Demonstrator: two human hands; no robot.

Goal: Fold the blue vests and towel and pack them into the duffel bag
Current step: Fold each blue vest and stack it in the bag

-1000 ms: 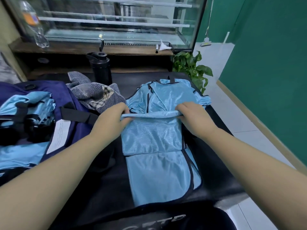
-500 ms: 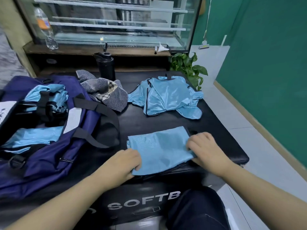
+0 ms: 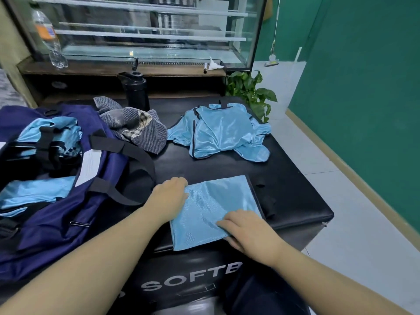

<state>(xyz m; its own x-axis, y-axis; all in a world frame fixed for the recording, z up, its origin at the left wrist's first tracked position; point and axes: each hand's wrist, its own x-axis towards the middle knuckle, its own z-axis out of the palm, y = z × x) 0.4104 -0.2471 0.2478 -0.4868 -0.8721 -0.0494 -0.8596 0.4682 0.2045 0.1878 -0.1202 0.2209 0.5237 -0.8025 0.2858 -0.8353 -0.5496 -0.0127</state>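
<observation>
Right now a folded blue vest [image 3: 213,210] lies flat at the near edge of the black padded table [image 3: 295,189], a tidy rectangle with dark trim showing along its right side. Left hand [image 3: 169,197] sits at the vest's upper-left corner, fingers curled at the fabric edge; cannot tell whether it is actually pinching the cloth or only touching it. Right hand [image 3: 245,230] lies over the lower-right corner, fingers fairly straight across the top of the fabric and the thumb hidden, so a grasp cannot be confirmed there either.

Navy duffel bag [image 3: 56,212] sits on the left of the table, open, black straps draped over it, with blue fabric [image 3: 43,192] already inside. Just beyond the bag, a crumpled grey striped towel [image 3: 138,128] rests on the table, touching the bag's far edge. An unfolded blue vest [image 3: 222,133] lies in a heap at the far right of the table, well apart from the folded one.

Black drink bottle [image 3: 135,90] stands upright behind the towel. Clear plastic bottle [image 3: 48,39] stands on the wooden ledge by the glass display case [image 3: 147,30]. Green potted plant [image 3: 252,92] is beside the table's far right corner. White lettering "SOFTB" [image 3: 193,278] shows on the table's front face.
</observation>
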